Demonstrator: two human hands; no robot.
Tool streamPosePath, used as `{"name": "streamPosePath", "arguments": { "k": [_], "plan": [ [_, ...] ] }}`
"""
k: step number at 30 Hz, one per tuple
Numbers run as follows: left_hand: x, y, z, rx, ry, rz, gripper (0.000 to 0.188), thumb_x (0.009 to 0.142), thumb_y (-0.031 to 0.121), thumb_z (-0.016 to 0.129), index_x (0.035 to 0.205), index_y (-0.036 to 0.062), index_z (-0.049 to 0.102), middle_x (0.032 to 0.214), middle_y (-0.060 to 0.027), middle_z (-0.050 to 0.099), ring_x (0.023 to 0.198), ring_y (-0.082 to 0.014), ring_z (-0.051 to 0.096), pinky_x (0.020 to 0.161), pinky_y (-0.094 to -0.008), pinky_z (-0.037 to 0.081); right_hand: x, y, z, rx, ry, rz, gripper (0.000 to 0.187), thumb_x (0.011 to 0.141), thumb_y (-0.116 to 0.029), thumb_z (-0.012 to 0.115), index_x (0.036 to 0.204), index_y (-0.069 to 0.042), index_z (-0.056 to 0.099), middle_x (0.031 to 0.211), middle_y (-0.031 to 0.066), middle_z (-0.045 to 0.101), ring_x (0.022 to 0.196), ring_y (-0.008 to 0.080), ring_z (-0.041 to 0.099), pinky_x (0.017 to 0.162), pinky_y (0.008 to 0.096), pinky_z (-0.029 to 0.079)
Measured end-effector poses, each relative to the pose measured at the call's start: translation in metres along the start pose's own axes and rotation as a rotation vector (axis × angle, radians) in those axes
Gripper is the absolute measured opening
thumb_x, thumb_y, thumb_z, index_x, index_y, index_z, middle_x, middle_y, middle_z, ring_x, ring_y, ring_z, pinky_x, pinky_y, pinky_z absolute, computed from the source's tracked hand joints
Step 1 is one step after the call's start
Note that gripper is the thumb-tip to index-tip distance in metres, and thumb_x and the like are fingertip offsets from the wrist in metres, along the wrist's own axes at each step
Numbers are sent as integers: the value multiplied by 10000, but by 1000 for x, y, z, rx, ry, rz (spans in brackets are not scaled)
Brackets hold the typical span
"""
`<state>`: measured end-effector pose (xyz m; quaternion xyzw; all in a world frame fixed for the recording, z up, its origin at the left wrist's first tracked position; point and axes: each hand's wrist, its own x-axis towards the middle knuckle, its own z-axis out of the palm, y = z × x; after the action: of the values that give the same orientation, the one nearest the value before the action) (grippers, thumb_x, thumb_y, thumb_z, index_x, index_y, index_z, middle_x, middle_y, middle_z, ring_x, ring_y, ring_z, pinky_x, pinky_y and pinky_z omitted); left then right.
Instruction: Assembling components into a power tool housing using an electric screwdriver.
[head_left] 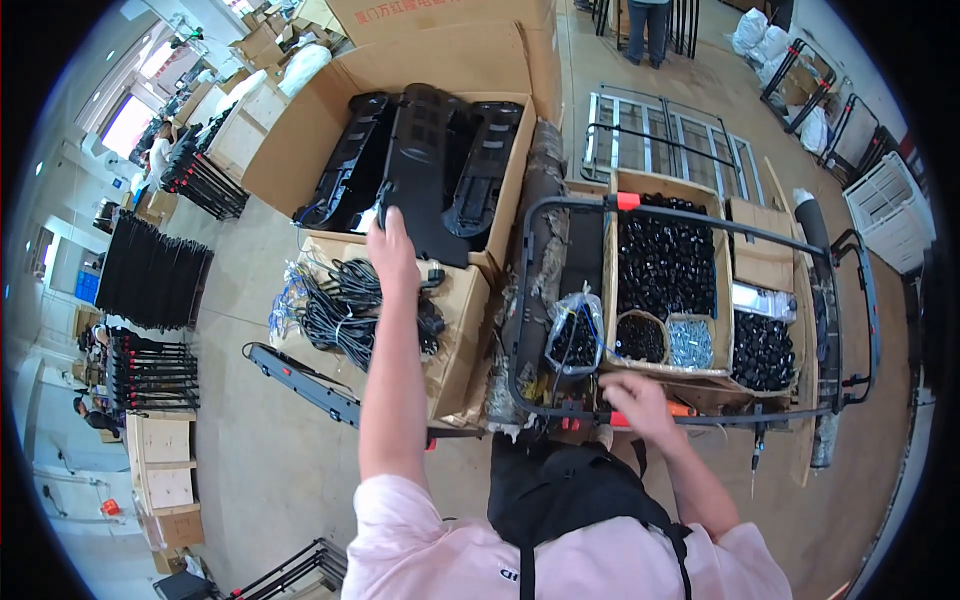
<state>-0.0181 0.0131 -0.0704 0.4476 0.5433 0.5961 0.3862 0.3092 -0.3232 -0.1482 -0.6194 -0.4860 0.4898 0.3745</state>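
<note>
My left hand [393,248] reaches forward over the cardboard box and is closed on the edge of a long black plastic cover [420,150]. That cover lies among other dark plastic covers [487,165] in the box. My right hand [642,408] is over the near side of a black tubular frame [760,232], beside a red fitting. Its fingers are curled together, and what they hold, if anything, I cannot make out. A clear plastic bag of small black parts [575,338] hangs just left of these fingers.
Coiled black cables [345,305] lie on a carton below the box. Under the frame, wooden trays hold black plastic parts [668,255] and silver screws [690,343]. A power screwdriver [757,440] hangs at the near edge. A metal rack [665,145] lies beyond; another person [648,30] stands there.
</note>
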Motion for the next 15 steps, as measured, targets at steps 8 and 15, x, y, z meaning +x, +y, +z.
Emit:
{"name": "streamPosePath", "arguments": {
  "k": [8, 15],
  "plan": [
    [-282, -70, 11, -488, 12, -544, 398, 1128, 333, 528, 1356, 8, 553, 1247, -127, 651, 1089, -225, 658, 927, -389, 578, 94, -34, 11, 169, -150, 63, 441, 1080, -350, 619, 1281, 39, 673, 1049, 103, 758, 870, 161, 697, 788, 297, 555],
    [-330, -115, -14, 607, -99, 35, 404, 1063, 249, 619, 1351, -29, 568, 1330, -237, 601, 1217, -365, 592, 1091, -476, 459, 115, 30, 58, 437, -173, 197, 253, 1083, -297, 611, 1090, -50, 665, 929, 16, 684, 749, 101, 607, 638, 282, 488]
  ]
}}
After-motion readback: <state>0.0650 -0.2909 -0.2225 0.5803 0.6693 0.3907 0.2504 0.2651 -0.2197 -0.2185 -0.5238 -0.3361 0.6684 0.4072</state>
